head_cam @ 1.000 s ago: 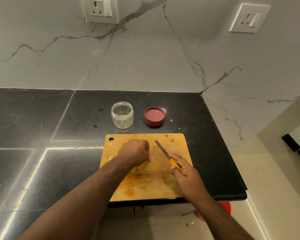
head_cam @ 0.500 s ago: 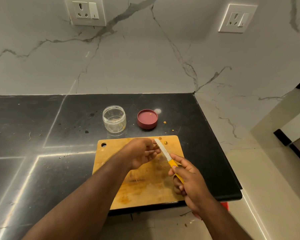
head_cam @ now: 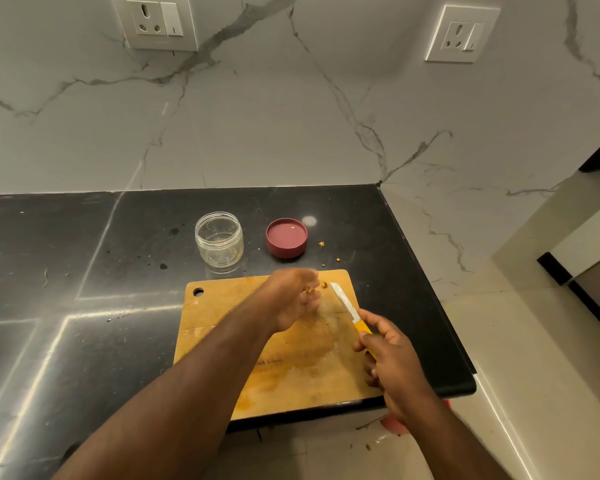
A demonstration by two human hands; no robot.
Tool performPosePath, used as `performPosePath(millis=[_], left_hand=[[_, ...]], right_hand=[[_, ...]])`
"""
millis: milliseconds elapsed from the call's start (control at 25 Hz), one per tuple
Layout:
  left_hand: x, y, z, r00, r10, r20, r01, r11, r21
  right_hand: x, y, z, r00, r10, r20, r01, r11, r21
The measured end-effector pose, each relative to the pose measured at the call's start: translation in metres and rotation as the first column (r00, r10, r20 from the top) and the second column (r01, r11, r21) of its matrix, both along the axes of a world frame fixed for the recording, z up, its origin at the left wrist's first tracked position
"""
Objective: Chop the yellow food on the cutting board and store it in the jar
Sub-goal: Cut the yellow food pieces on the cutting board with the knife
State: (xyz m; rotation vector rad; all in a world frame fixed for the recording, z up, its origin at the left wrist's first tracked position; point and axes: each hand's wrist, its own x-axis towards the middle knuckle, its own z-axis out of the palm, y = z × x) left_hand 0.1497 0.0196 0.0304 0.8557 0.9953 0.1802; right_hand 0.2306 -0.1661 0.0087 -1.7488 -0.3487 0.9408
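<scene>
The left hand (head_cam: 293, 299) hangs blurred over the far half of the rectangular wooden cutting board (head_cam: 274, 344), its fingers curled around small bits of yellow food (head_cam: 309, 289) that show between the fingertips. The right hand (head_cam: 392, 362), toward four o'clock on the board, grips the yellow handle of a small knife (head_cam: 349, 308), whose pale blade points to eleven o'clock and ends near the board's far right corner. The two hands are apart, with the blade between them.

One more yellow bit (head_cam: 324, 284) lies on the board just beside the left fingertips. The board is stained yellowish and has a round hole in its far left corner; it lies on the black stone countertop (head_cam: 84, 271) with its near edge at the counter's front.

At twelve o'clock from the board stands a short, clear, round jar (head_cam: 219, 242), open and looking almost empty. To its right, at one o'clock, rests a round maroon lid (head_cam: 286, 237), inner side up, with a tiny yellow crumb in it. A few yellow crumbs (head_cam: 321, 243) are scattered on the counter right of the lid.

Behind the counter, the white marble wall carries two white socket plates (head_cam: 155, 20).
</scene>
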Motion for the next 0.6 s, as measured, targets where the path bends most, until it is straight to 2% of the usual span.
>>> performPosePath(millis=[120, 240, 320, 440, 520, 600], left_hand=[[0.004, 0.002, 0.011, 0.991, 0.067, 0.116, -0.066, 0.998, -0.011], [-0.014, 0.009, 0.006, 0.989, 0.111, 0.097, -0.126, 0.978, 0.166], [-0.031, 0.014, 0.004, 0.995, 0.104, -0.005, -0.096, 0.933, 0.346], [-0.058, 0.021, 0.003, 0.982, 0.027, -0.189, 0.094, 0.794, 0.601], [-0.077, 0.026, 0.001, 0.945, 0.003, -0.327, 0.237, 0.681, 0.693], [-0.095, 0.030, -0.003, 0.889, 0.006, -0.459, 0.362, 0.603, 0.711]], right_hand=[[-0.002, -0.005, -0.002, 0.998, 0.006, 0.060, -0.003, 0.999, -0.038], [-0.002, -0.008, -0.005, 0.995, 0.025, 0.097, -0.021, 0.999, -0.038], [-0.002, -0.009, -0.011, 0.988, 0.068, 0.137, -0.060, 0.996, -0.068], [-0.006, -0.009, -0.017, 0.980, 0.116, 0.164, -0.101, 0.990, -0.099], [-0.008, -0.008, -0.018, 0.969, 0.140, 0.201, -0.123, 0.988, -0.093], [-0.013, -0.007, -0.017, 0.958, 0.160, 0.236, -0.146, 0.986, -0.077]])
